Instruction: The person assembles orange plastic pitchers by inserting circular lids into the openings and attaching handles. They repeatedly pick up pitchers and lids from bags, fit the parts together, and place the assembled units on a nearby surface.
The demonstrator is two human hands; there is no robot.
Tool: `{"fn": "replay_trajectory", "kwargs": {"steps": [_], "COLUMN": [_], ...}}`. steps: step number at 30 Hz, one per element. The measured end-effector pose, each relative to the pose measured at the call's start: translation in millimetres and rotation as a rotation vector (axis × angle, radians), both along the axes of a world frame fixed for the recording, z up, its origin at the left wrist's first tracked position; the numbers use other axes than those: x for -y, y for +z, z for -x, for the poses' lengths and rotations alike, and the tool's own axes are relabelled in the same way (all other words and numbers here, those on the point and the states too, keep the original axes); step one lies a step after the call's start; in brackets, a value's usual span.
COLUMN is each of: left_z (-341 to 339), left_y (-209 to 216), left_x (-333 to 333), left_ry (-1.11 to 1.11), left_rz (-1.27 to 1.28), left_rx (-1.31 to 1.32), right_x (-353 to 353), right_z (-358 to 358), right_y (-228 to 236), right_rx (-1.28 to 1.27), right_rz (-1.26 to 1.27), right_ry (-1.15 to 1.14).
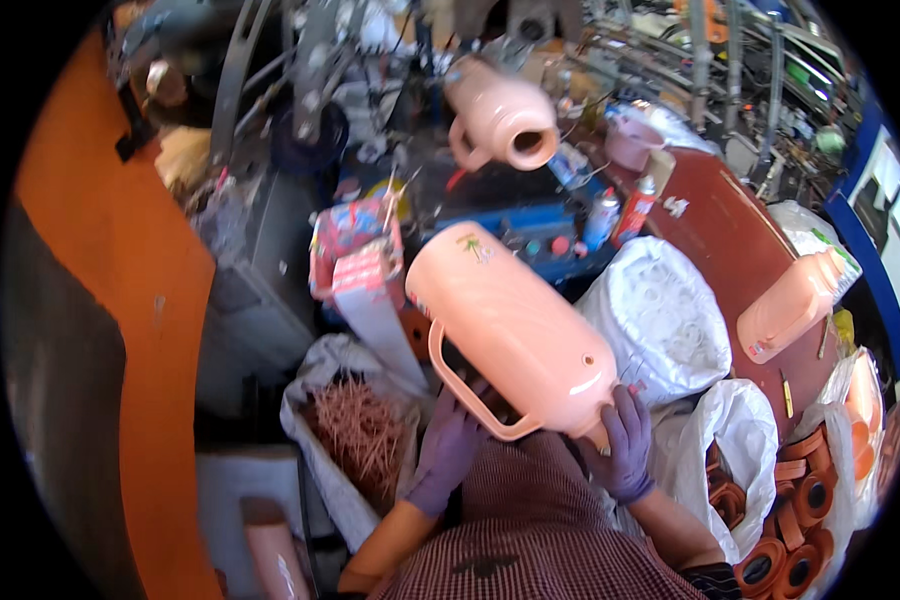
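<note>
A pink thermos jug body (515,325) with a side handle lies slantwise in front of me, its wide end up to the left and its narrow neck toward my lap. A small hole and a little printed plant motif show on its side. My right hand (625,447), in a purple glove, is closed round the neck end. My left hand (445,450), gloved alike, holds the jug from beneath near the handle, its fingertips partly hidden behind it. Beyond it, another pink jug body (505,115), blurred, sits tilted at the machine with its round opening toward me.
On the left are a sack of thin pink plastic pieces (355,435) and an orange panel (165,320). A white lined bucket (660,320), spray cans (635,208) and another pink jug (792,305) stand right. Bags of brown rings (790,520) sit lower right.
</note>
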State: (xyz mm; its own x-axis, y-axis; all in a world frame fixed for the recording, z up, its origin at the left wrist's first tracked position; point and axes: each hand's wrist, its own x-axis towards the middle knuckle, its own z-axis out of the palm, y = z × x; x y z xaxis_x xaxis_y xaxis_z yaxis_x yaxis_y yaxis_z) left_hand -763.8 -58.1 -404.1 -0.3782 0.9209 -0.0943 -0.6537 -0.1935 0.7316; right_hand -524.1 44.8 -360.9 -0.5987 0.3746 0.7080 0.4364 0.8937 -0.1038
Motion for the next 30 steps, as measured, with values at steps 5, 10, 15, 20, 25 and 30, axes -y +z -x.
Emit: {"fn": "replay_trajectory", "kwargs": {"steps": [5, 10, 15, 20, 25, 30], "left_z": [-3.6, 30.2, 42.4, 30.1, 12.0, 25.3], "left_y": [-3.6, -20.9, -1.5, 16.0, 31.8, 5.4], "left_x": [3.5, 44.9, 55.8, 52.6, 37.5, 37.7], "left_ry": [0.305, 0.413, 0.312, 0.074, -0.524, -0.805], "left_rz": [0.050, 0.161, 0.235, 0.269, 0.157, 0.327], "left_rx": [0.063, -0.493, -0.865, -0.947, -1.463, -1.834], "right_x": [20.3, 45.0, 27.6, 8.1, 5.1, 10.9], "right_z": [13.1, -13.1, -46.7, -116.3, -250.0, -394.7], "right_y": [-33.8, -66.0, -70.1, -37.7, -3.4, 4.3], "right_rx": [0.030, 0.130, 0.068, 0.083, -0.007, 0.108], "right_rz": [0.043, 0.440, 0.458, 0.457, 0.297, 0.153], "right_ry": [0.120, 0.171, 0.072, -0.103, -0.568, -1.138]}}
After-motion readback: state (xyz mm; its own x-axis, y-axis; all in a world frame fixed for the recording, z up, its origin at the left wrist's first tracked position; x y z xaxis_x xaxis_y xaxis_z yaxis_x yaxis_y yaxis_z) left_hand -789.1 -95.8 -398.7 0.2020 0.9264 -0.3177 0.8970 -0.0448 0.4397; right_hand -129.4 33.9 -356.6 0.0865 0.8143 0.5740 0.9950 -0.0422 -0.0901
